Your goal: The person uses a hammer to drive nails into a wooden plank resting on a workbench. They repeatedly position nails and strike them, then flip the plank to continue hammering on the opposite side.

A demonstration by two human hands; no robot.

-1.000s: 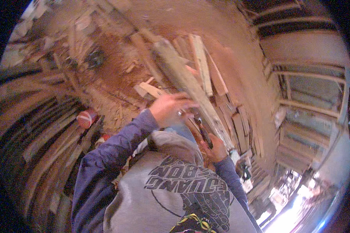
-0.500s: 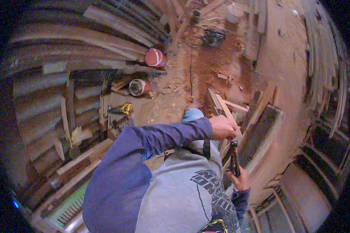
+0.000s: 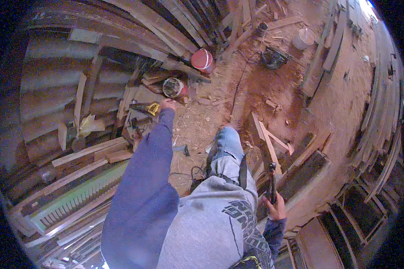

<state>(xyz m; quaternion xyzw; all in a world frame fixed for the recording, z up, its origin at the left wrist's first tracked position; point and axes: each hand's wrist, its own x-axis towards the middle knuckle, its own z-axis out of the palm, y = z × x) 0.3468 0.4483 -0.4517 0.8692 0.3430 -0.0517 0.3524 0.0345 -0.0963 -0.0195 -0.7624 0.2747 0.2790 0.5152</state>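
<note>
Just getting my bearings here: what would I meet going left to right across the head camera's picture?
Green slatted piece, yellow-handled saw, left grip, upper red bucket, dark hand tool, pale bucket.

The saw handle (image 3: 153, 109) is yellow, the hand tool (image 3: 273, 183) black.

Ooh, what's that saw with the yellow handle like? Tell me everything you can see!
The saw has a bright yellow handle and a dark blade, perhaps metal, pointing left. It seems to lie flat, near the open bucket. The left hand is right by the handle; I can't tell whether they touch. Its teeth are too small to see.
</note>
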